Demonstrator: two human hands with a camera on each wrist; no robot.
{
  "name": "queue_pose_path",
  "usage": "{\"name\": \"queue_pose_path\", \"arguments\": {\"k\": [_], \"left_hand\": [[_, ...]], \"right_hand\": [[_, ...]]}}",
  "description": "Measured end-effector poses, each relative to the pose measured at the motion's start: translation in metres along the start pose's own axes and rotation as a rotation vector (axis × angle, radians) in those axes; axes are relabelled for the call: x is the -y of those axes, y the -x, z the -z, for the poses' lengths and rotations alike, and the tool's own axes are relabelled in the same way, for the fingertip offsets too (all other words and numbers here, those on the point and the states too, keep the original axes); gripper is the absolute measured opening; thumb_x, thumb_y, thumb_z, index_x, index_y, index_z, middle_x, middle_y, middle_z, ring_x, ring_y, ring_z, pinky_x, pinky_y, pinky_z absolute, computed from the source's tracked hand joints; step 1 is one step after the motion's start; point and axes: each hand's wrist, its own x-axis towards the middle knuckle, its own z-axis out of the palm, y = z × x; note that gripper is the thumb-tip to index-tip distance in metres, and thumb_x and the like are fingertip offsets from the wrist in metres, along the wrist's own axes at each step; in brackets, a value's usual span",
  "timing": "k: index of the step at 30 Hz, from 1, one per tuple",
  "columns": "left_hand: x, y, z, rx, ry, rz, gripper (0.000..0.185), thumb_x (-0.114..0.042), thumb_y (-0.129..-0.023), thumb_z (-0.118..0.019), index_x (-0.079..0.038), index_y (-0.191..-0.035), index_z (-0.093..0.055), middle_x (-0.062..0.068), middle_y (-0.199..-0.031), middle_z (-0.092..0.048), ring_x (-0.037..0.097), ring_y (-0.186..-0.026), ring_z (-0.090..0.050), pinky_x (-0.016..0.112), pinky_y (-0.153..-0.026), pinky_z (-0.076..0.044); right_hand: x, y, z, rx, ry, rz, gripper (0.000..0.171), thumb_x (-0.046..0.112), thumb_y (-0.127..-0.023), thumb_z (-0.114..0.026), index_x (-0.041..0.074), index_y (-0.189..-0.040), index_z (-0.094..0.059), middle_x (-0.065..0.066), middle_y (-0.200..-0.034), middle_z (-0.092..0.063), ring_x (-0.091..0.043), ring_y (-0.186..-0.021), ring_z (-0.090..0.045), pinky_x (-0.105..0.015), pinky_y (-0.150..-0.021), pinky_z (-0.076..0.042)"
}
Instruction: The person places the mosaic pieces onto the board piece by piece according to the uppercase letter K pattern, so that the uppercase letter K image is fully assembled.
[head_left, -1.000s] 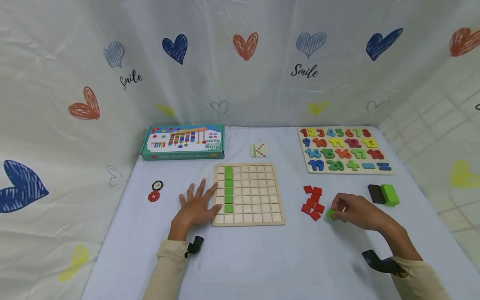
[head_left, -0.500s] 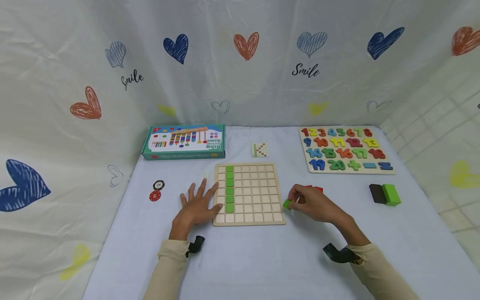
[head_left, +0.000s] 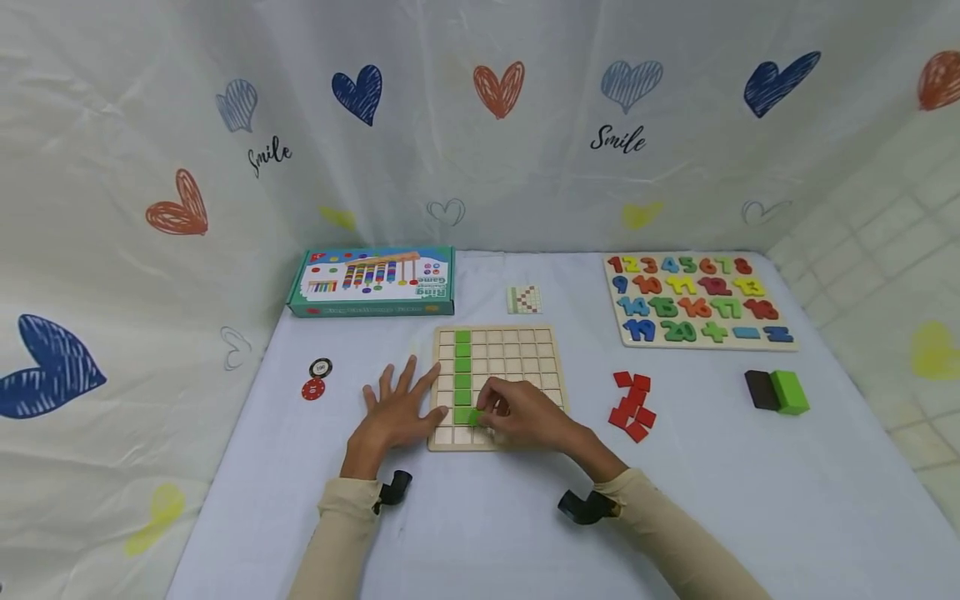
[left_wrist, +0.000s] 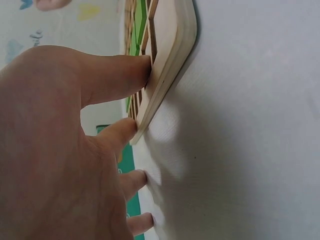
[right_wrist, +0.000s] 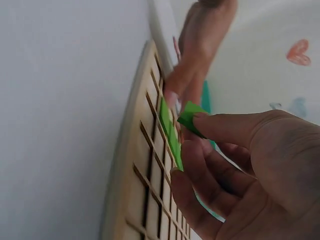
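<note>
Over the last second our right hand (head_left: 525, 417) had left the spot beside the red tiles (head_left: 632, 406), crossed leftward with a green tile (head_left: 474, 416) pinched in its fingertips, and arrived over the wooden grid board (head_left: 498, 387). We judged this to be the placing stage: the tile hung tilted just above the board at about its 7 o'clock corner, next to the lowest filled cell of the green column (head_left: 462, 375), not yet seated in a square. In the right wrist view the tile (right_wrist: 192, 119) sat between thumb and forefinger, one corner pointing down toward the lattice (right_wrist: 150, 165).

Our left hand (head_left: 395, 410) had not moved; its fingers lay spread and straight on the tablecloth at the board's 9 o'clock edge, and the left wrist view showed the fingertips (left_wrist: 137, 75) touching the board's rim (left_wrist: 172, 65) and bracing it.

The tile was a small, flat, bright green square, matching those already set in the column. The red tiles stayed heaped at the board's 3 o'clock.
</note>
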Motion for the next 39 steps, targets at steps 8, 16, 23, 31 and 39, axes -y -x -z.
{"name": "queue_pose_path", "arguments": {"k": [8,16,23,31,39], "left_hand": [[-0.001,0.002,0.001,-0.008,-0.012,-0.004,0.078,-0.051,-0.103,-0.059,-0.030,-0.170,-0.026,0.013,-0.180,-0.004,0.052,-0.161,0.004,0.084,-0.117,0.001],[-0.003,0.000,0.002,-0.009,-0.013,0.001,0.079,-0.052,-0.102,-0.059,-0.031,-0.170,-0.026,0.012,-0.180,-0.005,0.052,-0.161,0.003,0.084,-0.117,0.002],[-0.001,-0.001,-0.001,-0.001,-0.010,0.008,0.080,-0.052,-0.102,-0.059,-0.032,-0.171,-0.024,0.012,-0.180,-0.003,0.051,-0.161,0.005,0.083,-0.117,0.003],[-0.006,0.003,0.004,-0.004,-0.032,0.012,0.079,-0.051,-0.103,-0.060,-0.031,-0.171,-0.024,0.013,-0.180,-0.004,0.052,-0.161,0.003,0.084,-0.117,0.000],[-0.007,0.004,0.003,-0.006,-0.031,0.012,0.080,-0.051,-0.102,-0.061,-0.031,-0.170,-0.025,0.014,-0.179,-0.005,0.053,-0.161,0.003,0.084,-0.117,0.001]], "right_hand": [[0.004,-0.012,-0.027,0.046,0.105,-0.030,0.013,0.015,-0.095,-0.080,0.016,-0.103,-0.070,0.012,-0.089,-0.070,-0.001,-0.079,-0.062,-0.024,-0.071,-0.052],[0.010,-0.010,-0.030,0.007,0.139,-0.048,0.009,0.011,-0.093,-0.082,0.013,-0.098,-0.075,0.008,-0.089,-0.068,-0.007,-0.081,-0.062,-0.026,-0.073,-0.052],[0.008,-0.009,-0.032,0.007,0.165,-0.049,0.004,0.013,-0.094,-0.081,0.015,-0.093,-0.077,0.010,-0.082,-0.067,-0.004,-0.074,-0.057,-0.025,-0.068,-0.050],[0.006,-0.008,-0.031,0.015,0.164,-0.031,0.005,0.014,-0.094,-0.081,0.013,-0.097,-0.078,0.012,-0.083,-0.069,-0.002,-0.074,-0.058,-0.024,-0.069,-0.050],[0.003,0.003,-0.021,-0.001,0.044,-0.041,0.011,0.011,-0.094,-0.080,0.010,-0.104,-0.075,0.010,-0.086,-0.067,-0.004,-0.077,-0.060,-0.024,-0.071,-0.052]]}}
